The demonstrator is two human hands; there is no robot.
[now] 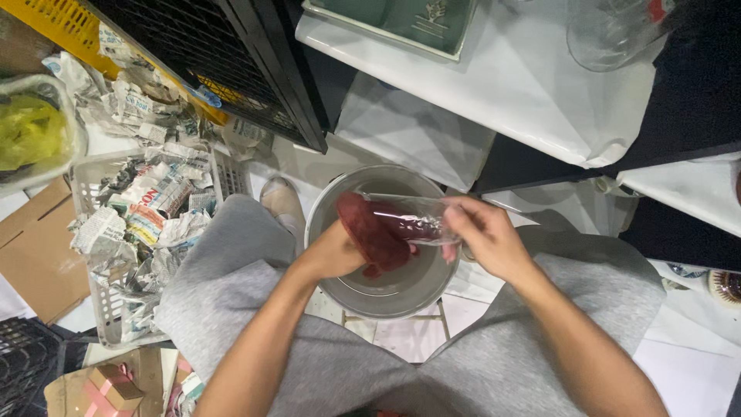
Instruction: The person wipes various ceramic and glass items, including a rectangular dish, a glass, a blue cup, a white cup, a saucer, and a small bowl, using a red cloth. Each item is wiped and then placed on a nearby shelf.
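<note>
A seated person's left hand [336, 251] presses a dark red cloth [374, 232] into a clear drinking glass [413, 220], gripped at its base by the right hand [482, 235], above a grey bucket [332, 208]; crumpled newspaper [147, 216] fills a basket beyond the left hand.

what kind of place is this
Probably a home storeroom or small shop's packing corner. A basket of crumpled newspaper, flat cardboard and a black crate crowd the tiled floor around a metal basin.
</note>
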